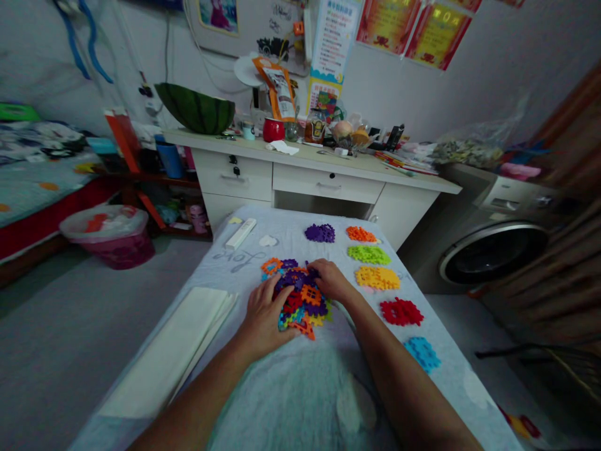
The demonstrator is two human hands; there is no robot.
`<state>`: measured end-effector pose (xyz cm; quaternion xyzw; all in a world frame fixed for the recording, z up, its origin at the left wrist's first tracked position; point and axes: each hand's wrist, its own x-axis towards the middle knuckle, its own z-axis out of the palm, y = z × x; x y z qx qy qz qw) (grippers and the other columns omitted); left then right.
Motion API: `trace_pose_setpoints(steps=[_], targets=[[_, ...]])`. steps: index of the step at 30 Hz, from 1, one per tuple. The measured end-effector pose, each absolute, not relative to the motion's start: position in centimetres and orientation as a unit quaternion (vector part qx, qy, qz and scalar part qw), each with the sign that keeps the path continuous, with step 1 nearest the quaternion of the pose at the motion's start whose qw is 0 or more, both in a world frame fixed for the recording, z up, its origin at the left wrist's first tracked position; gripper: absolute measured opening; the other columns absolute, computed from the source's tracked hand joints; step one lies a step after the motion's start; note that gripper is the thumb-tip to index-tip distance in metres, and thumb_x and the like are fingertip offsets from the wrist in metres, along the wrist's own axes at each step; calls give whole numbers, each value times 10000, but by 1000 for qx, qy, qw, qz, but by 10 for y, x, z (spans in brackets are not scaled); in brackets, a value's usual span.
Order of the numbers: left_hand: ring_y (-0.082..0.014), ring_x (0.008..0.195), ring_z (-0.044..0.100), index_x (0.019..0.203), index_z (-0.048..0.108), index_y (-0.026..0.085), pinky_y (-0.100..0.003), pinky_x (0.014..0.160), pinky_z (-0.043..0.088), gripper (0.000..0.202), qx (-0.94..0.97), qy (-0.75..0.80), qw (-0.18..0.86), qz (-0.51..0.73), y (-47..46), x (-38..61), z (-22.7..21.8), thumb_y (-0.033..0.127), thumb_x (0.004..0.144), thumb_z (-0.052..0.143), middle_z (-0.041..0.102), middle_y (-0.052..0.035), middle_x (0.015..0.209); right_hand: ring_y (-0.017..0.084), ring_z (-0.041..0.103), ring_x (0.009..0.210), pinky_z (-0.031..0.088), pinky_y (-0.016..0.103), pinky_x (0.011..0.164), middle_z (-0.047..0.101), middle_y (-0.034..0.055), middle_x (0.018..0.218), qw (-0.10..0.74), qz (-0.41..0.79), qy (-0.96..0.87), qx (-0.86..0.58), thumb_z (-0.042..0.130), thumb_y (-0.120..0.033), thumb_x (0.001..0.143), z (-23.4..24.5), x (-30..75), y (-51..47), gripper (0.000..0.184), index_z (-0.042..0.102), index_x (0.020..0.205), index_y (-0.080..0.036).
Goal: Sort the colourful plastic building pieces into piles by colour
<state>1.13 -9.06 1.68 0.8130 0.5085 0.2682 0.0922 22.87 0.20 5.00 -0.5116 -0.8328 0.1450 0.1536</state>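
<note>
A mixed heap of coloured plastic interlocking tiles (300,299) lies in the middle of a cloth-covered table (282,388). My left hand (263,316) rests flat on the heap's left side, fingers stretched out. My right hand (331,279) sits on the heap's upper right, fingers curled over the tiles; what they grip is hidden. To the right lie sorted piles: purple (320,233), orange (361,234), green (369,255), yellow (377,277), red (401,311) and blue (422,353).
A folded white sheet (173,351) lies on the table's left side and a white box (241,233) at its far left. Behind stands a white desk (323,178) with half a watermelon (196,108) and clutter. A washing machine (493,250) is at right, a pink bin (110,235) at left.
</note>
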Motion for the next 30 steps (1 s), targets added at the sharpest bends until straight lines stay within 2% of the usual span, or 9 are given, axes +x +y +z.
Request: trace_pose_setpoints(steps=[7,11,16,20,22,27,30], targets=[[-374,1375,279,1332,504,260,-556,1113,278,783,811,510,88,272,-90,10,18,434,614,763,270,-108,1520,173,585,988,410,267,919,672,63,1035,218,156,-802,-534,531,-59,769,46,231,0,278,667,978,-182],[-373,1370,284,1320,512,263,-553,1108,287,779,806,519,88,271,-89,11,20,460,611,768,260,-113,1521,157,613,853,446,248,819,687,31,913,283,193,-746,-571,489,-84,776,45,236,4,257,658,939,-189],[-378,1377,276,1319,516,241,-554,1113,276,794,802,527,95,266,-88,11,22,479,606,772,242,-130,1526,172,617,813,456,270,800,691,31,858,375,182,-669,-616,445,-148,783,45,243,21,254,659,914,-181],[-378,1371,284,1303,529,232,-556,1110,280,770,794,536,92,271,-88,11,22,485,616,767,265,-134,1519,175,618,729,464,276,754,691,28,801,407,180,-617,-649,442,-184,790,46,244,37,264,661,937,-179],[-380,1364,295,1297,532,230,-559,1109,280,759,792,538,91,276,-87,12,22,483,620,767,277,-132,1516,175,631,753,465,274,770,698,35,808,423,174,-602,-655,434,-173,790,45,244,47,280,662,951,-173],[-377,1354,314,1291,535,240,-559,1106,291,750,791,535,87,284,-87,12,20,482,621,770,288,-126,1513,193,622,947,440,293,910,697,95,994,461,91,-577,-668,432,-142,775,45,242,81,308,678,960,-141],[-380,1358,309,1292,538,233,-556,1108,290,764,791,536,87,282,-87,11,17,474,609,779,282,-130,1517,211,606,989,430,325,952,687,113,1010,474,65,-568,-670,437,-128,764,44,240,101,317,687,959,-126]])
